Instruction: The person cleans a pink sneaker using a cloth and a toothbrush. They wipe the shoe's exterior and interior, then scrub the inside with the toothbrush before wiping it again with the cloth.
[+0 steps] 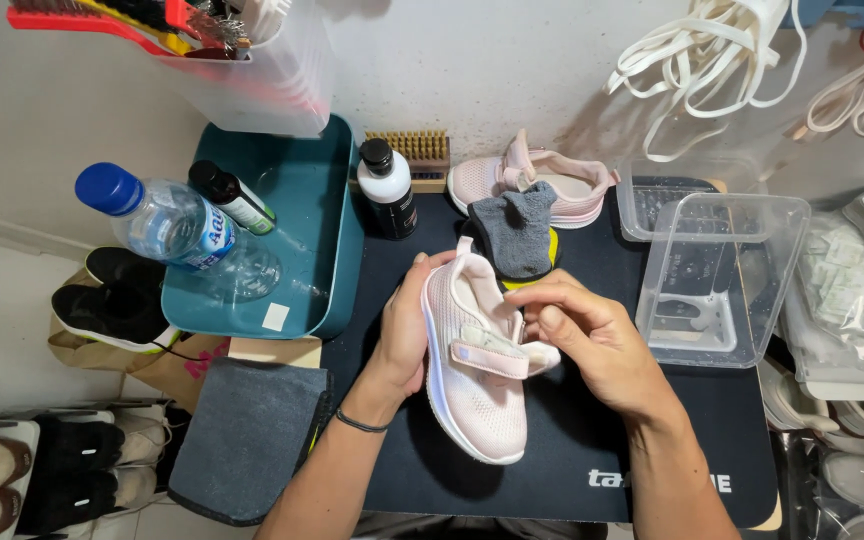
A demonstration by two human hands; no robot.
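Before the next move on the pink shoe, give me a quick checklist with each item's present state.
1. Left hand steadies the shoe from the side: ok.
2. Right hand on the strap: ok.
3. Strap open or fastened: cannot tell.
4. Grey cloth close behind the shoe: ok.
5. Black-capped bottle upright: ok.
6. Second pink shoe apart, at the mat's back edge: ok.

Bare forearms, no sleeves — thin black band (360,423) on left wrist; hands bare.

Bright, even light; sharp focus
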